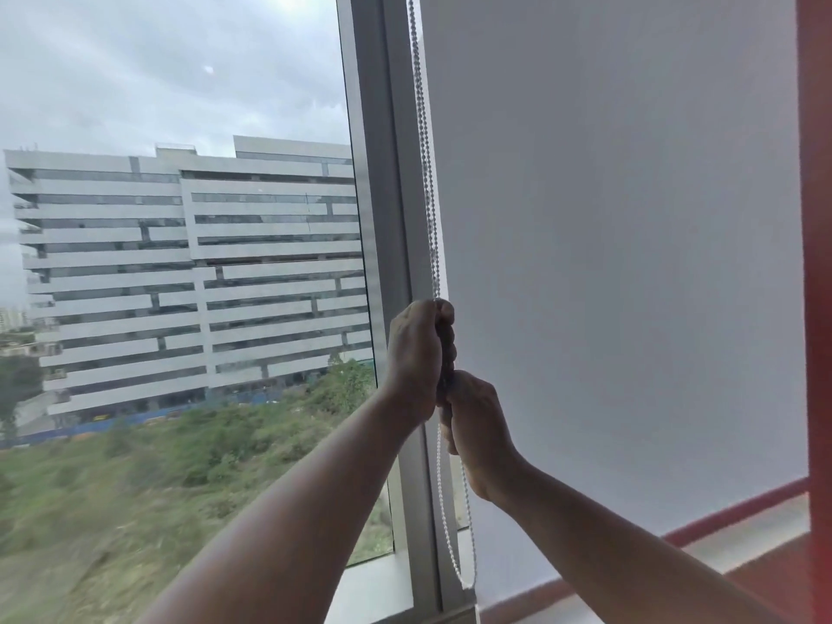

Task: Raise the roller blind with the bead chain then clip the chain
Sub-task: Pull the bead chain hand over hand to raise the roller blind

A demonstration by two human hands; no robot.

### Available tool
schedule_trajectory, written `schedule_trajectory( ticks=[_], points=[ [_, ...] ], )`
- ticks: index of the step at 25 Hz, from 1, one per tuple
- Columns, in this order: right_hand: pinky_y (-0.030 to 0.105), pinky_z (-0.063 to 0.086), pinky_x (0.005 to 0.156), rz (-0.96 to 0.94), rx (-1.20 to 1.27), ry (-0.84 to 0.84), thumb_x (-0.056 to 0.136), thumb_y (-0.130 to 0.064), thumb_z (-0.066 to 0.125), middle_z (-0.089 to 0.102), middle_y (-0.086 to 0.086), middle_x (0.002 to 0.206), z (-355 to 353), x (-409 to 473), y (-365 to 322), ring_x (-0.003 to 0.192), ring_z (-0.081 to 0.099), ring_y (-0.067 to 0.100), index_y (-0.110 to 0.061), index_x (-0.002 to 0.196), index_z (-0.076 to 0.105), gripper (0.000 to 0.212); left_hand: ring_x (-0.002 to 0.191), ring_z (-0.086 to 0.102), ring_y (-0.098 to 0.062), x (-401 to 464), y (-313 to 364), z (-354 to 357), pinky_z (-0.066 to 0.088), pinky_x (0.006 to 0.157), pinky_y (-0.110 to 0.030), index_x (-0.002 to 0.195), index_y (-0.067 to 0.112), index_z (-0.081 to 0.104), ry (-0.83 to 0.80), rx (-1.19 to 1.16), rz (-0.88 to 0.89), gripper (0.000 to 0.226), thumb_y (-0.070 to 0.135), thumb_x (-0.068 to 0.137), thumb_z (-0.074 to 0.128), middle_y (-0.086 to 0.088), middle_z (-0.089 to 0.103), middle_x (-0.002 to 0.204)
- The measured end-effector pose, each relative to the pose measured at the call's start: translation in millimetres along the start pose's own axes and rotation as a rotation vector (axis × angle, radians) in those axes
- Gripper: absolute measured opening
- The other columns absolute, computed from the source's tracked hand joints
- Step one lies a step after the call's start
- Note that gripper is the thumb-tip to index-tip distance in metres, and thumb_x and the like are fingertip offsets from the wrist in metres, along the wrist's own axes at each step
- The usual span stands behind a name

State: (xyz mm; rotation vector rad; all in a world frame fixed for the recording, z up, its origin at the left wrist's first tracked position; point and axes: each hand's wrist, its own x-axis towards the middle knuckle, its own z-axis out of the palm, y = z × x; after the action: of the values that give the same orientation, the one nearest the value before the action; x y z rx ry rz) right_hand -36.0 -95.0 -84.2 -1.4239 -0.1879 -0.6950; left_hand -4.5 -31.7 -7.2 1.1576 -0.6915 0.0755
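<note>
Both fists on the bead chain, blind not yet up.

We've got the left hand [416,353] clenched round the bead chain [425,164] high up, and the right hand [479,425] clamped on it just beneath, the two fists touching, one stacked over the other. We read that as a hand-over-hand pull: one fist holds the tension while the other takes a new bite. The chain runs taut up the grey window frame [382,218] and out of the top of the view, and its slack loop [468,574] hangs below our fists to near the white sill [373,587]. The white roller blind [630,218] covers nearly the whole right pane, so most of the raising looks undone. We can't spot a clip. Through the bare left pane [180,83]: overcast sky, a banded office block, green scrub. Red trim [817,263] edges the right side.
</note>
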Motion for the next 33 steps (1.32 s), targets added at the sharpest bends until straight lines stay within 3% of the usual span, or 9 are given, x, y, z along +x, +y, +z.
schedule_trajectory(
  ticks=[6,8,12,15,17,23,25,29,33],
  points=[
    [0.026,0.026,0.047,-0.019,-0.03,-0.033,0.102,-0.002,0.039,0.037,0.003,0.052,-4.9,-12.7,31.0,0.045,0.031,0.01,-0.002,0.064,0.043,0.038,0.04,0.019,-0.015,-18.2,-15.2,-6.3,0.015,0.04,-0.019,0.063,0.017,0.044,0.027,0.038,-0.042,0.031,0.006,0.089,0.032,-0.003,0.028,0.05],
    [0.032,0.036,0.055,-0.045,-0.132,0.039,0.095,-0.012,0.042,0.051,0.01,0.054,-7.2,-7.3,25.1,0.05,0.044,0.017,0.004,0.064,0.051,0.036,0.039,0.022,-0.014,-17.1,-13.6,-8.0,0.017,0.042,-0.021,0.064,0.015,0.045,0.018,0.044,-0.036,0.032,0.005,0.09,0.031,-0.001,0.03,0.048],
    [0.028,0.049,0.067,-0.102,-0.1,0.245,0.094,-0.02,0.037,0.074,0.006,0.093,-7.3,26.3,-39.2,0.085,0.07,0.024,-0.008,0.095,0.069,0.034,0.034,0.023,-0.01,-16.2,-12.7,-11.0,0.019,0.042,-0.017,0.064,0.016,0.046,-0.028,0.047,-0.02,0.034,0.005,0.092,0.03,0.005,0.032,0.043],
    [0.026,0.055,0.068,-0.157,0.106,0.084,0.102,-0.008,0.034,0.078,0.003,0.092,5.2,60.4,-104.3,0.08,0.072,0.018,-0.016,0.106,0.065,0.032,0.034,0.022,-0.009,-16.9,-12.1,-7.8,0.018,0.041,-0.017,0.065,0.017,0.045,-0.038,0.055,-0.021,0.032,0.005,0.09,0.029,0.007,0.031,0.041],
    [0.028,0.055,0.06,-0.113,0.197,-0.026,0.101,-0.006,0.033,0.078,0.004,0.078,14.5,68.4,-127.1,0.067,0.069,0.018,-0.011,0.108,0.064,0.032,0.036,0.02,-0.01,-19.6,-11.6,-4.4,0.015,0.044,-0.018,0.063,0.018,0.044,-0.045,0.047,-0.015,0.033,0.005,0.09,0.029,0.006,0.03,0.043],
    [0.02,0.017,0.041,-0.048,0.224,-0.137,0.092,-0.002,0.028,0.039,-0.007,0.048,19.6,64.4,-114.1,0.04,0.022,0.009,-0.012,0.083,0.059,0.034,0.036,0.023,-0.008,-26.1,-7.1,-8.2,0.02,0.041,-0.018,0.055,0.021,0.035,-0.067,0.106,0.028,0.04,0.008,0.092,0.035,0.005,0.031,0.044],
    [0.017,0.015,0.039,-0.045,0.241,-0.115,0.091,-0.004,0.028,0.031,-0.01,0.045,20.5,66.8,-115.8,0.037,0.017,0.008,-0.019,0.071,0.052,0.035,0.038,0.027,-0.01,-26.0,-5.2,-8.9,0.022,0.041,-0.02,0.056,0.017,0.038,-0.098,0.122,0.04,0.035,0.008,0.09,0.036,0.001,0.036,0.045],
    [0.015,0.015,0.039,-0.058,0.209,-0.092,0.089,-0.004,0.027,0.026,-0.01,0.043,15.9,68.4,-117.9,0.035,0.013,0.009,-0.024,0.059,0.043,0.04,0.054,0.059,-0.023,-16.9,5.8,-15.7,0.043,0.051,-0.025,0.073,-0.013,0.06,-0.125,0.31,0.066,0.033,0.006,0.089,0.039,-0.035,0.064,0.066],
    [0.016,0.019,0.038,-0.047,0.189,-0.061,0.09,-0.004,0.028,0.027,-0.009,0.042,7.7,69.1,-121.5,0.034,0.017,0.01,-0.023,0.057,0.046,0.042,0.066,0.064,-0.016,4.1,41.6,-15.1,0.048,0.054,-0.02,0.08,0.001,0.068,0.003,0.308,0.192,0.034,0.0,0.094,0.037,-0.018,0.07,0.078]
  ],
)
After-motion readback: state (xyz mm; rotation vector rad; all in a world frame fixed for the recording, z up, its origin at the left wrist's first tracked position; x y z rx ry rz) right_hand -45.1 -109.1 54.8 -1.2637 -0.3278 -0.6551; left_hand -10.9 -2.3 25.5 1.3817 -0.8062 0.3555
